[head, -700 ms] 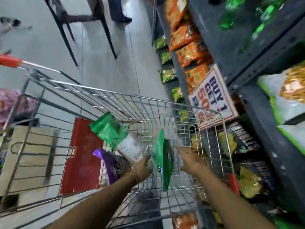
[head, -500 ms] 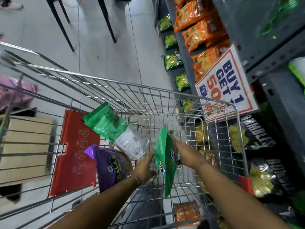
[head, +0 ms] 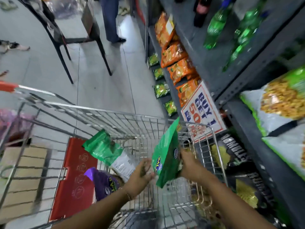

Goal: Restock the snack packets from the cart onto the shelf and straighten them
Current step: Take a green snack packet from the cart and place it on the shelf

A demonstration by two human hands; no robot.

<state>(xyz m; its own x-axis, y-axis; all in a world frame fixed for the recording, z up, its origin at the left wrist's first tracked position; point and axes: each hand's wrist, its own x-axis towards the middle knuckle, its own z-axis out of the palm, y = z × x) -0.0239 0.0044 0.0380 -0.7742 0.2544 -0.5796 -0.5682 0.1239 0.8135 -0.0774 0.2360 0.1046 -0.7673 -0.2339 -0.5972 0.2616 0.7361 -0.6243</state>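
Over the wire cart [head: 115, 113], my right hand [head: 189, 164] grips a green snack packet [head: 166, 154] by its right edge and holds it upright near the cart's right side. My left hand [head: 140, 176] is blurred just left of that packet. Its fingers are curled at the lower white end of a green-and-white packet [head: 105, 149] that tilts up to the left. A purple packet [head: 105, 184] sits under my left wrist. The dark grey shelf [head: 244, 75] rises on the right, with orange packets [head: 179, 68] in a row.
A "BUY 1 GET 1" sign [head: 203, 111] hangs on the shelf beside the cart's corner. Black packets [head: 231, 154] fill the lower shelf, green bottles [head: 216, 25] and large green-white bags [head: 280, 103] sit higher. A chair [head: 74, 35] and a person's legs [head: 110, 20] stand in the aisle ahead.
My right hand has raised the green packet higher and tilted its top toward the shelf. My left hand stays beside it with the other packets.
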